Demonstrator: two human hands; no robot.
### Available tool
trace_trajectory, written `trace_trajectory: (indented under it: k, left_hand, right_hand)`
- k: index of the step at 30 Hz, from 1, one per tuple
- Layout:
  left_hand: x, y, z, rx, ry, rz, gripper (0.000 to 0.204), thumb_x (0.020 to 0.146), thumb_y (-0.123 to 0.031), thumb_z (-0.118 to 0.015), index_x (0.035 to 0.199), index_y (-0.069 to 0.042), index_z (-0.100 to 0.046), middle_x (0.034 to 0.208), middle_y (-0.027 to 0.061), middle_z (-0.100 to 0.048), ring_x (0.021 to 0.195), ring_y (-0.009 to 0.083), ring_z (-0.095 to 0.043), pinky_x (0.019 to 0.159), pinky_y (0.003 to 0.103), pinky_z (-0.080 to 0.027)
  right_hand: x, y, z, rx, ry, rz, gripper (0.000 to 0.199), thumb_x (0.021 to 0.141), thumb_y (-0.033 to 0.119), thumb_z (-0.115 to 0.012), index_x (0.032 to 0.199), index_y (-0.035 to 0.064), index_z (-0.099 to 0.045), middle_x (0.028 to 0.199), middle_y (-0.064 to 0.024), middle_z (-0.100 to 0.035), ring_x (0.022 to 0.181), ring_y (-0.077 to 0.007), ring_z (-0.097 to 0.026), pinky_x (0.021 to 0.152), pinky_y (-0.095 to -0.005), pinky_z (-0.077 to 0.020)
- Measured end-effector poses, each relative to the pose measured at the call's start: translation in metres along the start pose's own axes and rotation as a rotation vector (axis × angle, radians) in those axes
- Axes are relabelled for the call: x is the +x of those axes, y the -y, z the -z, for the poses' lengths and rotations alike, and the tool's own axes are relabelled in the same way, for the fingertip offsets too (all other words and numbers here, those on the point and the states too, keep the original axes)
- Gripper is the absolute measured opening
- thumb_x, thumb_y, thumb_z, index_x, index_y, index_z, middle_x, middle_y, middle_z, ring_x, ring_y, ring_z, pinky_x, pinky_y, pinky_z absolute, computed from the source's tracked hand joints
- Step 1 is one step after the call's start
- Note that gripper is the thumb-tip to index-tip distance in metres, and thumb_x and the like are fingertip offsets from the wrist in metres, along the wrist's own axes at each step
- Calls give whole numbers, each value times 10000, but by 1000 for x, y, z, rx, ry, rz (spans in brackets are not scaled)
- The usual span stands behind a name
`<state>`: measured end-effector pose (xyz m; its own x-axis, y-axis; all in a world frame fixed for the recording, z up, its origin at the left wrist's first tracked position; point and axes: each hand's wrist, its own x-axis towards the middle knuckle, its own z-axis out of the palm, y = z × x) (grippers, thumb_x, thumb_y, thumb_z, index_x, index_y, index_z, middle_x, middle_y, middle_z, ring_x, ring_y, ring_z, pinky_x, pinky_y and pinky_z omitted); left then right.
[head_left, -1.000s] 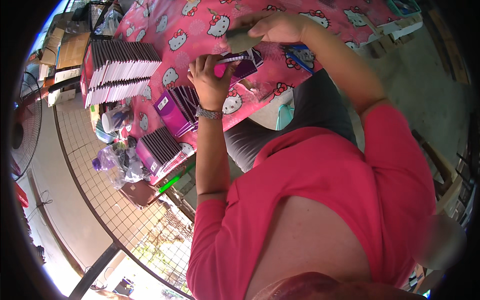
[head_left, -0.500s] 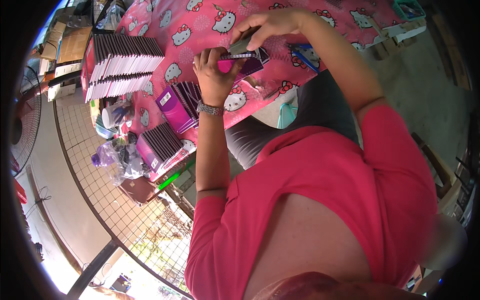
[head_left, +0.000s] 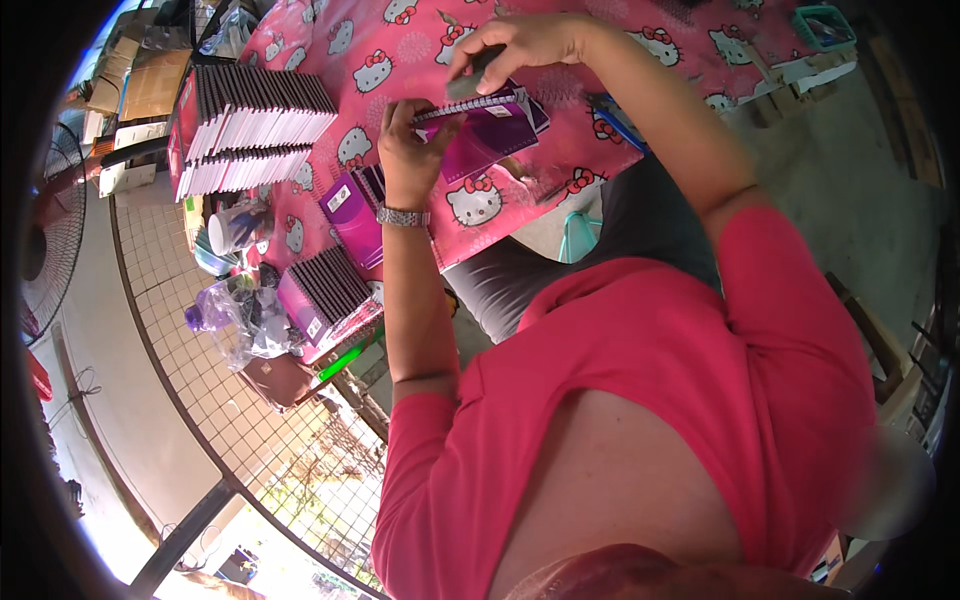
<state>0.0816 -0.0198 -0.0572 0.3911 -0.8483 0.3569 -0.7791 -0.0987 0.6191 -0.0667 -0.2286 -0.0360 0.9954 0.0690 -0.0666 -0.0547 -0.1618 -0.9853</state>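
A purple spiral-bound notebook (head_left: 482,143) slants over the near part of the table, its bound spine on the far side and its cover showing. My left hand (head_left: 412,155), a metal watch on its wrist, grips the notebook's left end with fingers curled over the spine. Above that spine, my right hand (head_left: 525,48) is closed around a dark grey, block-like piece (head_left: 468,86) that meets or nearly meets the binding. Another dark-edged notebook lies partly hidden beneath. Beside my left wrist leans a row of purple notebooks (head_left: 350,212), partly covered by my arm.
Tall stacks of spiral notebooks (head_left: 250,125) stand at the table's left, with a smaller stack (head_left: 325,290) nearer me. Plastic bags (head_left: 250,325) and a white-lidded jar (head_left: 228,230) crowd the left edge. A blue tool (head_left: 625,128) lies right; a green basket (head_left: 825,27) sits far right.
The notebook has tipped so that more of its purple cover shows. Both hands have shifted slightly left, still at the spine.
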Motion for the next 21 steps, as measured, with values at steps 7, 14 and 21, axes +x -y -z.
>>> trace_trajectory:
  k: [7,14,21]
  left_hand:
    - [-5,9,1,-127,-8,127,338,726,-168,-870,896,0,-630,831,89,-665,689,134,-635,618,284,-512]
    - [-16,-2,-3,-274,-167,239,309,809,-199,-818,955,23,-660,845,76,-694,666,111,-639,629,258,-522]
    - [-34,1,-10,-640,-178,406,246,894,-153,-734,1046,32,-676,896,61,-687,712,102,-642,604,238,-533]
  right_hand:
    - [5,-30,11,-266,-293,-102,444,822,328,-711,1205,111,-657,1172,-62,-648,1176,-188,-555,995,-291,-405]
    - [-76,-112,-18,-1207,-969,-96,618,790,507,-726,1283,159,-590,1433,-100,-457,1290,-362,-457,1054,-535,-352]
    - [-136,-93,-128,-1062,-797,-345,575,804,321,-727,1289,60,-562,1268,-150,-574,1178,-336,-534,978,-459,-433]
